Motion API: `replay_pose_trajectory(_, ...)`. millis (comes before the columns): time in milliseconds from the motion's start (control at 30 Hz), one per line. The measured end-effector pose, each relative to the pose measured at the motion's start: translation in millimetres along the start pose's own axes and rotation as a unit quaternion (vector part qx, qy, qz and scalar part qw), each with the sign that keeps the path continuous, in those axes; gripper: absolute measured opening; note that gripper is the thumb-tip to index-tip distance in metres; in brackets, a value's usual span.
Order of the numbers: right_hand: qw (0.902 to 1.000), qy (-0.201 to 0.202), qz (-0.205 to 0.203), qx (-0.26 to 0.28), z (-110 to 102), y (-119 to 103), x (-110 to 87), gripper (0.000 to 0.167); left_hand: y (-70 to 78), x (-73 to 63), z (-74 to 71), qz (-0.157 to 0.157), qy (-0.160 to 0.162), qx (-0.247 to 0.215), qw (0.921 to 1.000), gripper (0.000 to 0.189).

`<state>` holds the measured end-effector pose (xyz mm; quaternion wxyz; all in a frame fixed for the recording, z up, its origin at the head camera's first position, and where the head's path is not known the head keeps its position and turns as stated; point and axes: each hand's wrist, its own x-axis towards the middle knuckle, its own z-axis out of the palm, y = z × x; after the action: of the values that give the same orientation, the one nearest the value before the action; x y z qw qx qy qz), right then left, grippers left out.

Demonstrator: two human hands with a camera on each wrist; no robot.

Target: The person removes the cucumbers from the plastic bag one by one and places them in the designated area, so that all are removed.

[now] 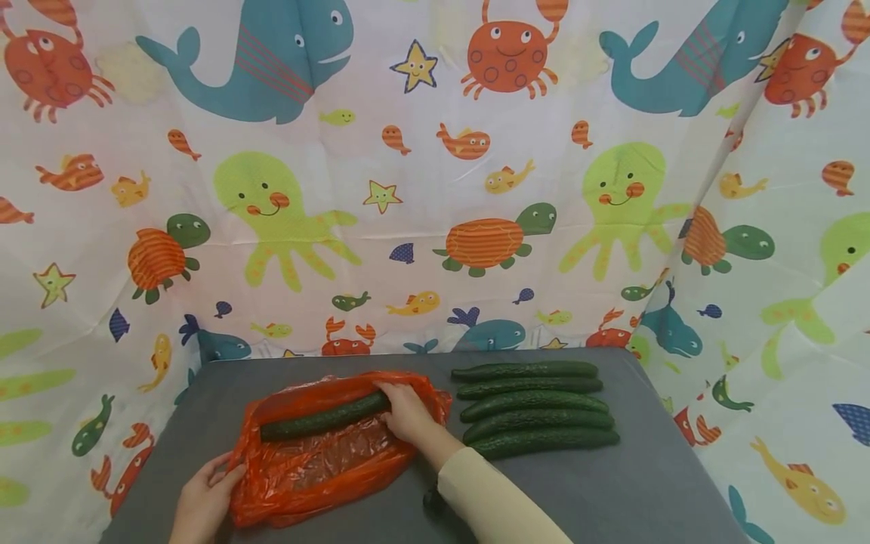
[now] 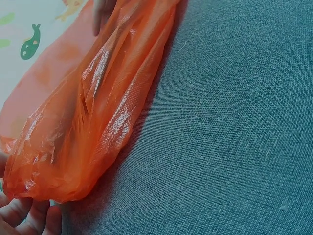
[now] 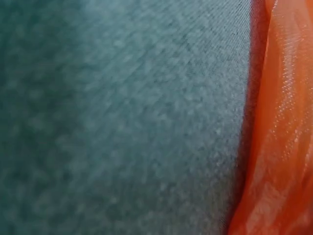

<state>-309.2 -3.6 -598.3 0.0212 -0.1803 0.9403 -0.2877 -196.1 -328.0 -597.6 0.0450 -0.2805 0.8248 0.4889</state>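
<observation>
An orange plastic bag (image 1: 340, 491) lies spread on the grey table, its mouth gaping upward. Inside it, along the far side, rests a long green cucumber (image 1: 319, 420). My right hand (image 1: 408, 414) reaches into the bag's right part and grips the cucumber's right end. At the bag's near left corner, my left hand (image 1: 207, 491) pinches the plastic between thumb and fingers. In the left wrist view, the fingers (image 2: 34, 215) curl under the bag's end (image 2: 73, 176). The right wrist view shows the bag's side (image 3: 283, 147) but not the hand.
Several cucumbers (image 1: 537, 419) lie side by side in a row to the right of the bag. Another dark cucumber (image 1: 435, 505) is partly hidden under my right forearm. A curtain (image 1: 421, 264) printed with sea animals hangs behind and beside the table (image 1: 652, 483).
</observation>
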Motion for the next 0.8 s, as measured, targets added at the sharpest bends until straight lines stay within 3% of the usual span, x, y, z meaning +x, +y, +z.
replay_pose_trajectory(133, 0.9999, 0.007, 0.015, 0.003, 5, -2, 6.0, 0.05, 0.9, -0.6, 1.3, -0.007, 0.008, 0.0, 0.9999, 0.072)
replay_pose_trajectory(333, 0.9991, 0.037, -0.015, -0.014, 7, -3, 9.7, 0.039, -0.2, 0.1, 0.2, -0.004, -0.004, -0.009, 0.9999, 0.076)
replay_pose_trajectory(433, 0.9983, 0.045, -0.033, -0.016, 1, -9, 5.6, 0.037, -1.6, 1.1, -2.9, 0.0, -0.021, -0.005, 0.9998, 0.083)
replay_pose_trajectory(633, 0.9953, 0.054, -0.08, 0.009, -12, -29, -7.0, 0.036, -5.1, 0.9, -9.6, -0.008, -0.023, 0.017, 0.9996, 0.086)
replay_pose_trajectory(800, 0.9951, 0.056, -0.081, 0.006, -21, -40, -14.3, 0.039, -3.8, 0.2, -7.8, -0.009, -0.02, 0.027, 0.9994, 0.085)
